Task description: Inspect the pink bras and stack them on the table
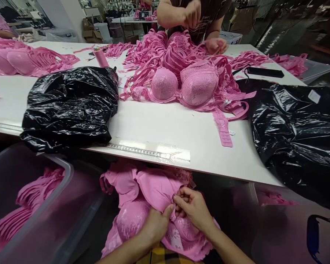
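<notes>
Below the table's front edge, on my lap, lies a pile of pink lace bras (143, 198). My left hand (155, 223) is closed on the pink fabric of the top bra, thumb pressing into it. My right hand (192, 207) pinches the same bra close beside the left, fingers curled on its middle. On the white table (165, 124) above stands a stack of pink bras (185, 82) with straps trailing, one band (224, 128) hanging toward the front edge.
Black plastic bags lie at left (70, 106) and right (297, 128) of the table. A measuring tape (140, 150) is taped at the front edge. A clear bin (30, 198) of pink straps sits lower left. Another person's hands (192, 14) work opposite.
</notes>
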The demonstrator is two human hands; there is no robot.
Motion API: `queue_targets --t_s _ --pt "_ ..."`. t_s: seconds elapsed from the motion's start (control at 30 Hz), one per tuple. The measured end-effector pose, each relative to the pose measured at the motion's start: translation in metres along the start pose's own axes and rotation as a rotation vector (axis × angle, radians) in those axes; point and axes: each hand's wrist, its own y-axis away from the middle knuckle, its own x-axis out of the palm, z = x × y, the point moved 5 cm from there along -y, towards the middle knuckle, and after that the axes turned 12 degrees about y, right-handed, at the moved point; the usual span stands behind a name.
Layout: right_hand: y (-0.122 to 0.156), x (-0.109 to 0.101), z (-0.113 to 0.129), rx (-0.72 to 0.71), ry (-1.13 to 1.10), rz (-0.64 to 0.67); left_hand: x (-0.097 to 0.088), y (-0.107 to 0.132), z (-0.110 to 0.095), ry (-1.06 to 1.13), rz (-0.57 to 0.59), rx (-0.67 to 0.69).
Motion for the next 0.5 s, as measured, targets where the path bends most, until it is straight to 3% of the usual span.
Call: queue_targets --t_s 0.17,0.37,0.5 --pt "-0.011 0.004 0.006 -0.131 0.177 -0.156 -0.001 -0.001 -0.006 0.145 -0.076 0.011" --pt "-0.015 0.007 0.007 -0.103 0.156 -0.093 -0.001 -0.001 -0.001 0.172 -0.068 -0.018" --pt "-0.015 0.000 0.014 -0.165 0.207 -0.158 0.001 0.004 0.004 0.269 -0.042 -0.092"
